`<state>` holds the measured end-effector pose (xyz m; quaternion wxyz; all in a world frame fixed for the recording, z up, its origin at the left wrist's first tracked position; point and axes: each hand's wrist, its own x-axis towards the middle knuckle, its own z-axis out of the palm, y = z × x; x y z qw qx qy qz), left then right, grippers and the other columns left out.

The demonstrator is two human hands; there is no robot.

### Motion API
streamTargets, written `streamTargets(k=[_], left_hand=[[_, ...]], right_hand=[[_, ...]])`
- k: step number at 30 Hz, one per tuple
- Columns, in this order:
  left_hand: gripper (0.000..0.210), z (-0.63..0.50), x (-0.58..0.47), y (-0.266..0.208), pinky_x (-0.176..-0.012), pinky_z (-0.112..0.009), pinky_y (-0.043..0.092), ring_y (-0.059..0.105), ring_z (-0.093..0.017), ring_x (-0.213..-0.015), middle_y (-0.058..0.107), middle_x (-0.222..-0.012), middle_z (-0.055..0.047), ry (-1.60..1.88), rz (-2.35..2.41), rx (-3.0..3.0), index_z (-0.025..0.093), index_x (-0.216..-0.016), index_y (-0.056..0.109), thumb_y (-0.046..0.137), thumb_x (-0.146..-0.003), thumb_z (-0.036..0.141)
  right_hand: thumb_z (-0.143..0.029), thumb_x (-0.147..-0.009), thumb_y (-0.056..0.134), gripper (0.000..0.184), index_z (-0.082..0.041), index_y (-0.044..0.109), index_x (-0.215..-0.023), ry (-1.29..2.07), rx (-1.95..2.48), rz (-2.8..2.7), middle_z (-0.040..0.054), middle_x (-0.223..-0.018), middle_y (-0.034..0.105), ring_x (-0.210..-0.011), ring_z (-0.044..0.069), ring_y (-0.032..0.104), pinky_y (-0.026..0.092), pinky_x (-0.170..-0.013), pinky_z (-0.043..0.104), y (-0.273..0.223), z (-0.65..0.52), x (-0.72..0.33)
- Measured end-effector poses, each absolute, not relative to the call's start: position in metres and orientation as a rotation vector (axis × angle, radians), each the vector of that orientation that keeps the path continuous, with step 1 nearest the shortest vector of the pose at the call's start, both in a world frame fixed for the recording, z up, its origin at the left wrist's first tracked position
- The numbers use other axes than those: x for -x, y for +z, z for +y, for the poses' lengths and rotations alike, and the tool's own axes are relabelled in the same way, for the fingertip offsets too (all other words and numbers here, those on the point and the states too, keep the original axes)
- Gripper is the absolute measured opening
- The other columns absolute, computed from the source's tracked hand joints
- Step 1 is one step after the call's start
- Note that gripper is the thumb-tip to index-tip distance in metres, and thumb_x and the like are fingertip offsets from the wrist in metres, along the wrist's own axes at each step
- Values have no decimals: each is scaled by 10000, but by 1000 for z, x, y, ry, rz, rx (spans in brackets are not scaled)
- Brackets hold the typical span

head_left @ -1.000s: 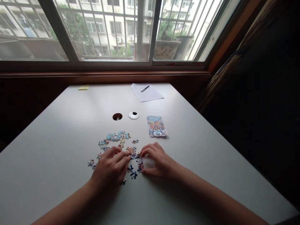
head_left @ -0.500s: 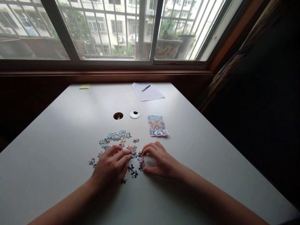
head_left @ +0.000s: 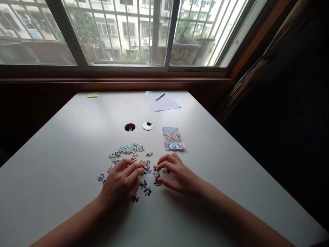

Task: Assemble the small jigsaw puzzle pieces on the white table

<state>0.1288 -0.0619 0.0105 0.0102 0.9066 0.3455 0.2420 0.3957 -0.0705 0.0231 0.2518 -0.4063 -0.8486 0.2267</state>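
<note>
Head view, with clock positions read around the multicoloured jigsaw cluster lying on the white surface between the two hands. At eight o'clock: left hand, palm down, fingers bent and close together, tips at the cluster's nine-o'clock margin; cannot tell whether pressing or grasping. At three o'clock: right hand, thumb and forefinger parted in a curve, tips at the short jigsaw strip; cannot tell whether gripping or merely touching. Strip at four o'clock, just beside the cluster. Within the right hand's arch, partly hidden: loose jigsaw piece. At six o'clock: dark blue jigsaw pieces. Between ten and eleven: pale blue jigsaw pieces, loosely gathered. At two: Bluey picture sheet, lying flat. At eleven: round cable hole; at twelve, beside it, silver grommet cap. Farther off, between twelve and one: paper sheets with pen on top. Near the far edge, between ten and eleven: yellow sticky notes.
</note>
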Motion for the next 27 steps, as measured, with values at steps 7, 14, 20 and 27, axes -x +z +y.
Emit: streamTargets(k=[7,14,20,27], left_hand=[[374,-60,-130,12,-981,-442,465,513,-259,-1095,668,-1294,29,704,1106,-2859,248,-1239,649,601,-885,139],[352,-62,-130,9,-969,-443,461,521,-261,-1073,673,-1291,8,682,1095,-2912,233,-1267,650,612,-919,195],[403,-65,-131,7,-935,-452,464,524,-268,-1062,662,-1308,-13,617,1111,-2959,217,-1310,620,625,-906,205],[327,-66,-129,8,-901,-448,466,526,-269,-1050,637,-1353,-5,599,1105,-2949,214,-1233,644,617,-908,201]], right_hand=[[-313,-930,645,206,-298,693,-1130,423,1213,-2377,68,-1178,623,-1078,272,478,425,-980,471,18,-75,-386],[-325,-968,594,258,-292,672,-1211,277,1235,-2424,64,-1190,639,-1086,270,469,403,-964,448,17,-80,-380],[-313,-966,601,233,-272,673,-1184,165,1222,-2431,57,-1164,656,-1077,262,468,378,-948,431,16,-81,-376],[-297,-982,580,188,-261,686,-1133,34,1177,-2443,61,-1117,666,-1053,263,465,341,-909,433,15,-78,-375]])
